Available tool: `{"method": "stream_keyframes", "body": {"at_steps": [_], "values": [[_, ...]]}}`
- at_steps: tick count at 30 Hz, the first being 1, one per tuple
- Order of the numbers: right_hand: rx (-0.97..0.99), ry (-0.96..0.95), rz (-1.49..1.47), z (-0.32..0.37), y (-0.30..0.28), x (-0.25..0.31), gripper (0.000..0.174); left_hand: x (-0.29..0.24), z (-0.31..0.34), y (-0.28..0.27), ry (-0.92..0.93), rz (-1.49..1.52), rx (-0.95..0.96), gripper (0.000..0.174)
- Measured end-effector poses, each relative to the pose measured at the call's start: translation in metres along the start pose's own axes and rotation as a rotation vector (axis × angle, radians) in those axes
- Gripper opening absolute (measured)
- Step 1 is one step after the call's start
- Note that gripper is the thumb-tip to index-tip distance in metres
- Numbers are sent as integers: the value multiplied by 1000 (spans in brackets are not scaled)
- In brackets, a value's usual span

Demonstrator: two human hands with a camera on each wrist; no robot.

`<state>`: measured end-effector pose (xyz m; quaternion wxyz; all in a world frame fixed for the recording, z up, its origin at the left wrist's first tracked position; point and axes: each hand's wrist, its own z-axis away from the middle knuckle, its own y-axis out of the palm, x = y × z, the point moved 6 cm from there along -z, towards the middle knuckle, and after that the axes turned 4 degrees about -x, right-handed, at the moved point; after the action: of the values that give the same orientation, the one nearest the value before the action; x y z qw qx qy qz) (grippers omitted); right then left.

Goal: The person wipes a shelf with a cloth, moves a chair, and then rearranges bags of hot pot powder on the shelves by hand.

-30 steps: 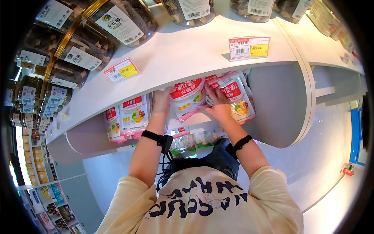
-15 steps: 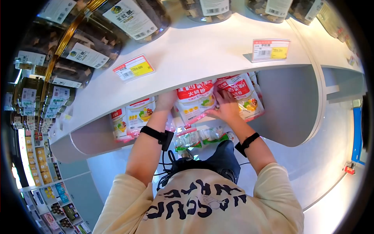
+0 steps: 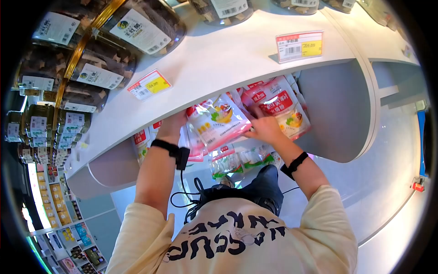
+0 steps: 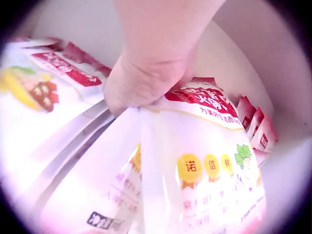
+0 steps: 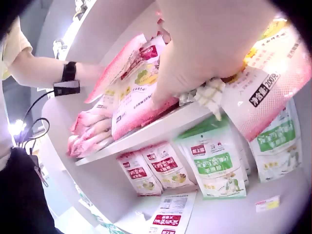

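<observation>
My left hand (image 3: 174, 124) is at the left side of a white and red food packet (image 3: 221, 119), its fingertips hidden at the packet's top. The left wrist view shows the plastic creased where the left hand (image 4: 146, 78) grips it. This packet leans over, its printed front facing up. My right hand (image 3: 267, 129) is between it and another red and white packet (image 3: 285, 109) on the right. In the right wrist view, a crumpled white cloth (image 5: 210, 95) sticks out from under the right hand (image 5: 204, 53), and the thumb lies against the neighbouring packet (image 5: 139, 92).
The white shelf edge (image 3: 219, 77) overhangs the packets, with price tags (image 3: 299, 47) and large jars (image 3: 141, 27) on top. A grey side wall (image 3: 342, 109) closes the compartment on the right. Lower down stand green and white packets (image 5: 214, 163) and red and white ones (image 5: 165, 165).
The middle packet has tipped over and shifted left, together with my left hand. My right hand stays beside it, at the right-hand packets, more of which now show.
</observation>
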<state>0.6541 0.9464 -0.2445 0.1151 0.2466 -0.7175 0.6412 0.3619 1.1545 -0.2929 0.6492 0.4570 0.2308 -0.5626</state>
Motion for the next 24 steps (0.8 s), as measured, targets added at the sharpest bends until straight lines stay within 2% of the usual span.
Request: {"method": "stream_keyframes", "body": {"at_steps": [2,5,6,9,10,13,14,16,17,18,21,22,24], "values": [[-34,-47,-4,10,-10,-2,76,-4,68,58,-114,-103,-136,30],[-56,-100,-61,20,-16,-4,75,24,49,31,-188,-159,-235,37],[-90,-125,-71,21,-17,-5,76,44,8,8,-142,-29,-179,47],[-181,-160,-109,20,-22,-4,70,34,12,43,-55,-87,-419,57],[-212,-163,-125,20,-23,-4,66,29,28,49,-47,-205,-649,65],[-108,-20,-145,23,-8,-20,47,45,0,35,197,64,-299,66],[-120,19,-123,24,-2,-24,38,24,43,66,180,-54,-380,60],[-145,88,-79,21,12,-28,23,16,77,96,395,-237,-506,57],[-161,154,-84,19,18,-32,19,9,89,103,508,-327,-569,59],[-176,220,-90,17,24,-35,16,4,96,108,496,-334,-528,66],[-177,243,-13,14,24,-28,12,19,84,112,882,-971,-937,73],[-165,229,28,14,22,-22,11,16,87,117,907,-908,-891,75],[-214,328,-27,14,17,-20,12,8,100,130,1065,-1046,-885,73]]}}
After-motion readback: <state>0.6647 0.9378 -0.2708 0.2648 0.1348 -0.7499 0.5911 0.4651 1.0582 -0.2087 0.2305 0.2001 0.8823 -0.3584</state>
